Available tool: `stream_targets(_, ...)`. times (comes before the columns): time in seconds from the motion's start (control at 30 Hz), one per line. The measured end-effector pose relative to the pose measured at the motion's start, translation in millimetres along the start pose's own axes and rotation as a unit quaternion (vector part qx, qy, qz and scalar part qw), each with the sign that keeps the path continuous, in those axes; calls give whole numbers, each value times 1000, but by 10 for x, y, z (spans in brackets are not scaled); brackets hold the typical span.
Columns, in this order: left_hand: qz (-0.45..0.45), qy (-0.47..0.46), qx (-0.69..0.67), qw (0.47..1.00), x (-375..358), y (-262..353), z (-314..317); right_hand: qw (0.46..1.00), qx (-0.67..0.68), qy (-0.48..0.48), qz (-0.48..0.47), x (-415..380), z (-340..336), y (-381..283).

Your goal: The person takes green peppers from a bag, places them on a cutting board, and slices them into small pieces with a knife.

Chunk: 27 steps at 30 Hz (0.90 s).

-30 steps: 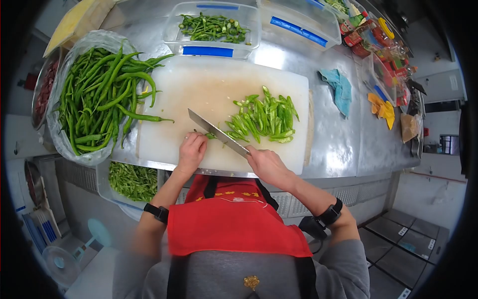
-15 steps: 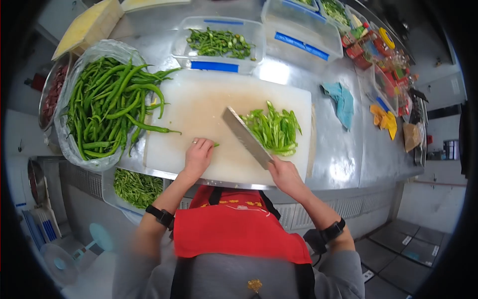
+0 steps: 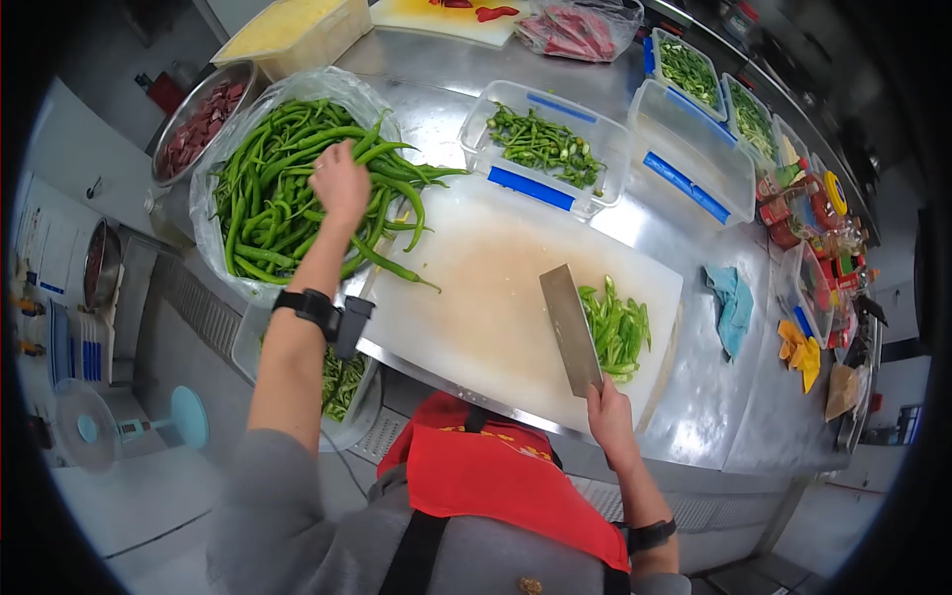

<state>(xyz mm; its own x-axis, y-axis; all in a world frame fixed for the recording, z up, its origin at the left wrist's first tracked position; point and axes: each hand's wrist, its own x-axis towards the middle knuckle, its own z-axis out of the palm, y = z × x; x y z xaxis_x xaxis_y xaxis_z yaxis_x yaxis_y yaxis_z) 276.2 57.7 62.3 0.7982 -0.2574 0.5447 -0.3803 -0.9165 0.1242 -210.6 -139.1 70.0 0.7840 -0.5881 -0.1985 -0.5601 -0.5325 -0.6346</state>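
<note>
My left hand (image 3: 340, 185) is over the heap of long green chili peppers (image 3: 268, 188) in a clear plastic bag (image 3: 203, 213), fingers curled onto a pepper. In my right hand (image 3: 610, 418) is the handle of a cleaver (image 3: 572, 327), its broad blade standing on the white cutting board (image 3: 476, 327). Sliced green pepper (image 3: 617, 332) lies in a pile just right of the blade. A few peppers from the bag reach over the board's left edge.
Behind the board stand a clear tub of pepper stem ends (image 3: 543, 144) and another clear tub (image 3: 694, 149). A metal bowl of dark red chunks (image 3: 203, 129) is at the left. A blue cloth (image 3: 730, 309) and sauce bottles (image 3: 813, 213) are at the right. Below the counter, a tub holds cut greens (image 3: 342, 382).
My left hand has gone from the board to the peppers in the bag. The cleaver stays in my right hand beside the slices. My view has turned and shifted left.
</note>
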Motion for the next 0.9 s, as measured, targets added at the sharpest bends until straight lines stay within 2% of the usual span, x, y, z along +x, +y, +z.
stream_targets(0.03, -20, -22, 75, 997, -12, -196, 54, 1000, 0, -2, 2, -1, -1, -9)
stream_targets(0.1, -55, -187, 63, 979, 46, -469, -56, 1000, -6, 1, 0, -5, -18, 14)
stream_targets(0.17, -94, -178, -91, 975, 105, -765, 68, 1000, -10, 9, -9, -3, 19, 80)
stream_targets(0.23, -115, -111, -241, 957, 77, -580, -350, 1000, -7, 9, -8, -6, -10, 26)
stream_targets(0.3, -53, 34, -282, 957, -24, -559, -436, 1000, -5, 6, -11, -6, -20, -6)
stream_targets(0.33, -114, -19, -395, 912, -93, -416, -623, 1000, -4, 7, -16, -7, -24, -10)
stream_targets(0.4, -230, -129, -591, 762, -362, 110, -1068, 1000, -8, 7, -20, -16, -41, -7)
stream_targets(0.43, -227, -156, -623, 732, -533, 273, -1097, 1000, -11, 7, -20, -8, -37, -6)
stream_targets(0.57, -233, -363, -662, 613, -1583, 878, -786, 1000, -10, 7, -4, -7, -19, -4)
stream_targets(0.6, -274, -418, -635, 590, -1790, 1068, -822, 1000, -12, 8, -4, -9, -6, 15)
stream_targets(0.7, -256, -432, -622, 601, -2233, 1350, -785, 1000, -18, 12, -2, -21, 36, 72)
stream_targets(0.73, -209, -453, -595, 630, -2260, 1334, -774, 1000, -20, 15, -1, -20, 46, 79)
stream_targets(0.83, 37, -467, -393, 791, -2102, 1169, -841, 1000, -17, 17, 1, -33, 57, 94)
stream_targets(0.9, 267, -365, -337, 826, -1926, 1155, -869, 1000, -13, 19, 1, -33, 62, 95)
